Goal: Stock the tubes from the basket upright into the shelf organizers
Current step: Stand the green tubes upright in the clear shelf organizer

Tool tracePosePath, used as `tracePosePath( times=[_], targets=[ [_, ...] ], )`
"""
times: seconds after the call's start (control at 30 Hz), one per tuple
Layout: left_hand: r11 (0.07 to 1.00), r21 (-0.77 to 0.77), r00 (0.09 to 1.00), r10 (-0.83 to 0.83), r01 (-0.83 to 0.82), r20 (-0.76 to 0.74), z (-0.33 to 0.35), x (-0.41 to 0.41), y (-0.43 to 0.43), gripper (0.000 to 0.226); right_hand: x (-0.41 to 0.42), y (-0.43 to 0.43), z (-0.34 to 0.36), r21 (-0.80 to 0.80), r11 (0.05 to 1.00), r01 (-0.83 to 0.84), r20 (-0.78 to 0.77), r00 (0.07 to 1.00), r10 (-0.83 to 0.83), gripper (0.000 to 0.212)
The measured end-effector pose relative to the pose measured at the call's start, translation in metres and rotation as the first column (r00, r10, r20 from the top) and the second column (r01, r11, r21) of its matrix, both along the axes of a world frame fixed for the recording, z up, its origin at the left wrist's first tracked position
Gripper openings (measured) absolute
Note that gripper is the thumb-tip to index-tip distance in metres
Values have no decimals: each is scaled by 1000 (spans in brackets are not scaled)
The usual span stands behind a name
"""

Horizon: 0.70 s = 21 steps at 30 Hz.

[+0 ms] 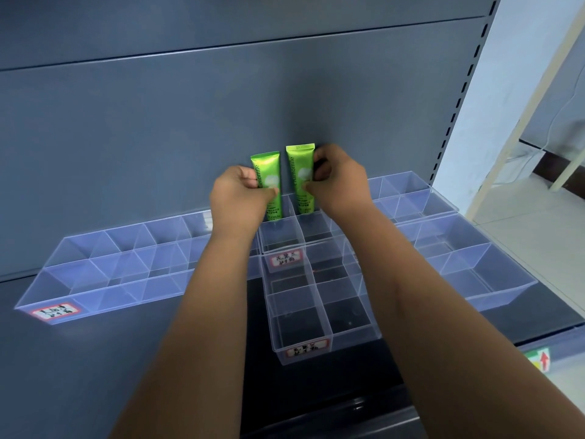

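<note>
Hands setting two green tubes upright in a clear organizer.
Left hand pinches the left tube at mid-body, and the right hand curls round the right tube just beside it. Below both grips the tubes' lower ends reach into the two rearmost compartments of the middle organizer, against the grey back panel. Outward of each hand lie the left organizer and right organizer.
</note>
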State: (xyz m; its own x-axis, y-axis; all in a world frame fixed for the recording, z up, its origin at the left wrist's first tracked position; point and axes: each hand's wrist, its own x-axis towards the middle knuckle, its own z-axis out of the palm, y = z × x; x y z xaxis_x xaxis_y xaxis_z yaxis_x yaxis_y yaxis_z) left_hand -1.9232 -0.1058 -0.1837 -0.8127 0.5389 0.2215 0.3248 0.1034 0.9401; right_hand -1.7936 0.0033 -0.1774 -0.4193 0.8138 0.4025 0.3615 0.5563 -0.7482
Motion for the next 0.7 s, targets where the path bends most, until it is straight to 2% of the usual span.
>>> tracePosePath(
  times=[0.1, 0.2, 0.57, 0.7],
  targets=[
    [994, -105, 984, 7, -26, -179, -2, 1, -1, 37, 0, 1, -1, 23, 1000, -2, 16, 1000, 2, 40],
    [991, -125, 969, 21, -53, -245, -2, 1, -2, 38, 0, 4, -3, 23, 1000, 1, 58, 998, -2, 37],
    [995, -74, 983, 54, -68, -176, -5, 2, -3, 36, -4, 8, -9, 33, 999, 6, 192, 981, -12, 26],
    [990, -126, 981, 41, -66, -187, -5, 1, -2, 31, -5, 10, -13, 41, 999, 13, 289, 957, -24, 21]
  ],
)
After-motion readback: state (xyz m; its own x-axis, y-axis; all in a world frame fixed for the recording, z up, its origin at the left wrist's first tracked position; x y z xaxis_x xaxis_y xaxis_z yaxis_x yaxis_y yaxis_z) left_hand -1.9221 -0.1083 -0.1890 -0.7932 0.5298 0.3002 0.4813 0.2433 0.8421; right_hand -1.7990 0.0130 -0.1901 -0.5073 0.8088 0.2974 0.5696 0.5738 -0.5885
